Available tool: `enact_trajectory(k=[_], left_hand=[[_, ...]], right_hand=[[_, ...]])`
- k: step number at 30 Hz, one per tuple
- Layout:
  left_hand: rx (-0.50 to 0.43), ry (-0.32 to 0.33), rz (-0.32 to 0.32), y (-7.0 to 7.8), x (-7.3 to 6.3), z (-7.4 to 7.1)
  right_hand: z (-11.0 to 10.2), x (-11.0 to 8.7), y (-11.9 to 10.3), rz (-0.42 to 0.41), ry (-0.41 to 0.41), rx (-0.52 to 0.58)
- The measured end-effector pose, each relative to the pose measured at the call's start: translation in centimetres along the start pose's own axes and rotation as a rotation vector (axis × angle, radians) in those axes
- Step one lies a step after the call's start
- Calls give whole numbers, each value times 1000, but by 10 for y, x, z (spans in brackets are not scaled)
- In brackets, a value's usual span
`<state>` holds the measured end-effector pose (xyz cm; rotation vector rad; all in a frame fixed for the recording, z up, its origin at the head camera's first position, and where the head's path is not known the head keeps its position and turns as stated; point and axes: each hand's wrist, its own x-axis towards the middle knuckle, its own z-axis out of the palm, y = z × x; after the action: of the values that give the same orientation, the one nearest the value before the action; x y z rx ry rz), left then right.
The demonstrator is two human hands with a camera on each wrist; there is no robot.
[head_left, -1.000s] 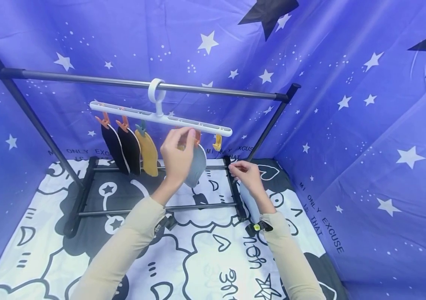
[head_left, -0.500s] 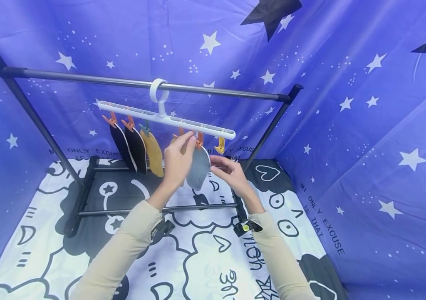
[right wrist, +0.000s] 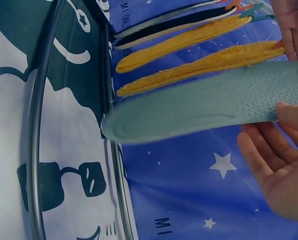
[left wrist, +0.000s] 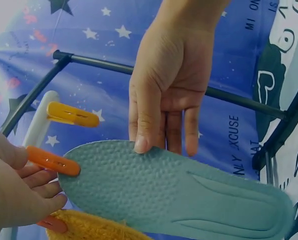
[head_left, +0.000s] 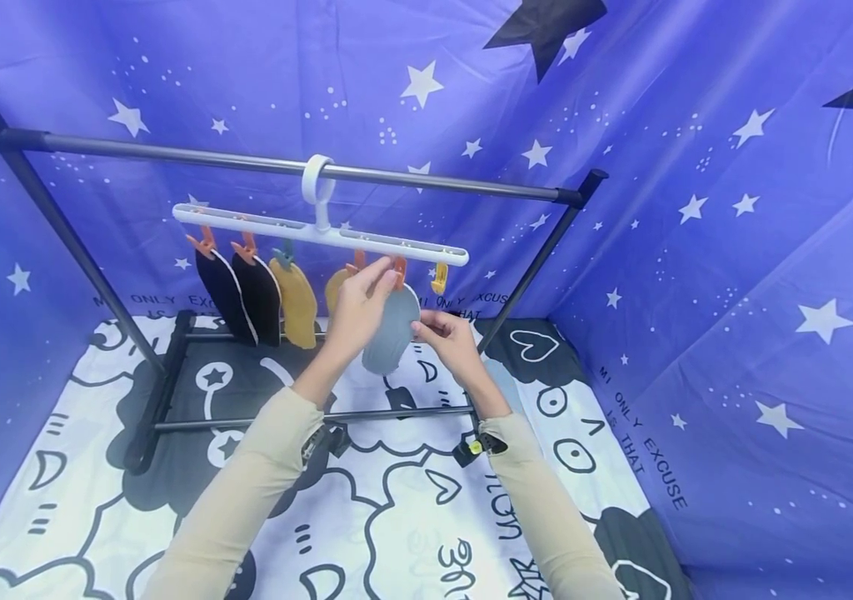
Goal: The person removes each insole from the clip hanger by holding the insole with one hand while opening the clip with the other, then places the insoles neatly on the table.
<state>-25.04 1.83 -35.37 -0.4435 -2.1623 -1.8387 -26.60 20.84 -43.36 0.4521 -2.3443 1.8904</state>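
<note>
A grey-green insole (head_left: pixel 394 329) hangs toe down from an orange clip (left wrist: pixel 56 161) near the right end of the white clip hanger (head_left: pixel 261 222). My left hand (head_left: pixel 357 307) pinches that clip at the insole's upper end. With thumb on the dimpled face and fingers behind, my right hand (head_left: pixel 451 337) holds the insole's right edge. In the right wrist view a yellow insole (right wrist: pixel 198 70) hangs close behind it. Further left hang another yellow insole (head_left: pixel 295 304) and two dark ones, including a black insole (head_left: pixel 257 296). A yellow clip (head_left: pixel 439 278) at the right end holds nothing.
The hanger's ring loops over the top bar (head_left: pixel 194 156) of a black rack, whose lower bars (head_left: pixel 246 423) stand on a printed cloth (head_left: pixel 351 533). A light blue-grey piece (head_left: pixel 502 383) lies behind my right forearm. Starry blue curtains (head_left: pixel 734 250) enclose the space.
My right hand has moved left from beside the rack to the grey-green insole and now holds its edge. The hanger has swung slightly; my left hand stays by the orange clip.
</note>
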Motion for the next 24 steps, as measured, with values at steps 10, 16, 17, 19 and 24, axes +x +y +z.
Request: enact_trajectory(k=[10, 16, 17, 19, 24], left_hand=[[-65, -20, -11, -1, 11, -1], [-50, 17, -14, -3, 15, 4], [-49, 23, -18, -3, 15, 5], [-46, 38, -28, -3, 16, 6], [-31, 57, -63, -2, 17, 8]], right_hand=[[4, 8, -2, 34, 9, 11], [5, 11, 0, 46, 6, 3], [6, 11, 0, 49, 8, 4], [6, 11, -2, 56, 8, 2], [7, 13, -4, 69, 6, -9]])
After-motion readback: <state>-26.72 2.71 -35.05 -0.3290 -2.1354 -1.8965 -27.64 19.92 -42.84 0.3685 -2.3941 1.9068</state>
